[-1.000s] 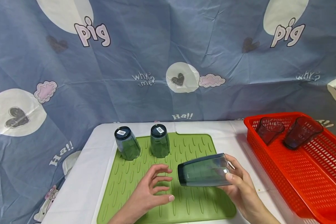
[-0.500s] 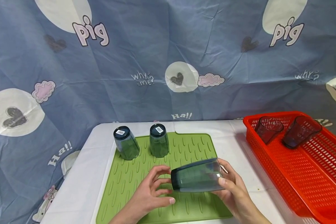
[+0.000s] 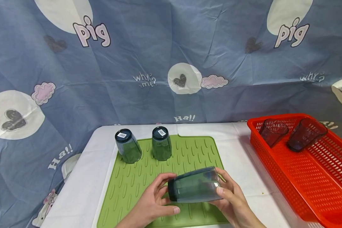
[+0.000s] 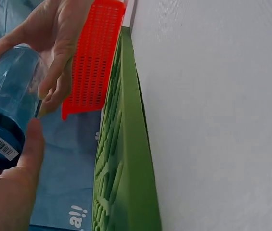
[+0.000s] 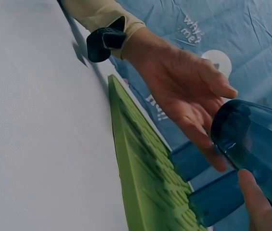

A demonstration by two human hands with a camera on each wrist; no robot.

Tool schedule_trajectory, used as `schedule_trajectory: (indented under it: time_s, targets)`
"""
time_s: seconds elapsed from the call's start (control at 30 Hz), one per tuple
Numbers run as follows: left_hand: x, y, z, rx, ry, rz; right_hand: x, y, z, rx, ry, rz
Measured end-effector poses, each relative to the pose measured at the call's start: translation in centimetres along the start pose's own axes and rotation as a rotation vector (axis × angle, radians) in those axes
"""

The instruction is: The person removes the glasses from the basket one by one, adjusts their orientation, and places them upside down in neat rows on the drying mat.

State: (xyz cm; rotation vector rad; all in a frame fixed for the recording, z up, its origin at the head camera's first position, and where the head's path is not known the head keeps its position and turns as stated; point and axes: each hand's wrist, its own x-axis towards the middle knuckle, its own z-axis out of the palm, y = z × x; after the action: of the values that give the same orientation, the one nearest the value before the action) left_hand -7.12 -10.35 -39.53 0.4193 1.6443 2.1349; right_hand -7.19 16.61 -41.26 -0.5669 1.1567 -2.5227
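Note:
A bluish tinted drinking glass (image 3: pixel 193 186) is held nearly sideways above a green ridged mat (image 3: pixel 122 193), its base to the left and its mouth to the right. My right hand (image 3: pixel 231 196) grips it near the mouth, thumb in front and fingers behind. My left hand (image 3: pixel 151 199) cups the base end, with fingers curved around its far side and the thumb stretched along the near side. A barcode label (image 4: pixel 2 146) shows on the base in the left wrist view. Two matching glasses, a left one (image 3: pixel 129 147) and a right one (image 3: pixel 161 145), stand upside down on the mat's back-left part.
A red perforated basket (image 3: pixel 276 161) stands at the right, with two more glasses, one on the left (image 3: pixel 270 133) and one on the right (image 3: pixel 305 136), near its back end. A white cloth (image 3: pixel 74 180) covers the table. Behind it hangs a blue printed curtain (image 3: pixel 148 53).
My right hand has brought the glass left and toward me, its base now between my left thumb and fingers. The left fingers have closed in around the base.

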Motion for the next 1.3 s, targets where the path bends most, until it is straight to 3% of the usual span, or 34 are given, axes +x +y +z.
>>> schedule_trajectory:
  time_s: [0.2,0.37,0.63,1.03,1.3]
  targets:
    - [-0.1,-0.3,0.0,-0.051,-0.018,0.019,0.0,0.4,0.1,0.020,-0.046,0.011]
    - [0.0,-0.4,0.1,-0.084,-0.028,0.026,-0.1,0.8,-0.4,0.011,-0.023,0.035]
    - [-0.1,-0.4,0.2,-0.072,-0.002,0.033,-0.4,1.3,-0.9,0.017,0.004,0.050]
    - [-0.2,-0.6,0.2,-0.061,0.000,0.043,-0.2,0.8,0.3,0.055,0.028,0.065]
    - [-0.3,-0.6,0.5,-0.065,0.029,0.020,-0.3,1.0,-0.1,0.046,0.048,0.065]
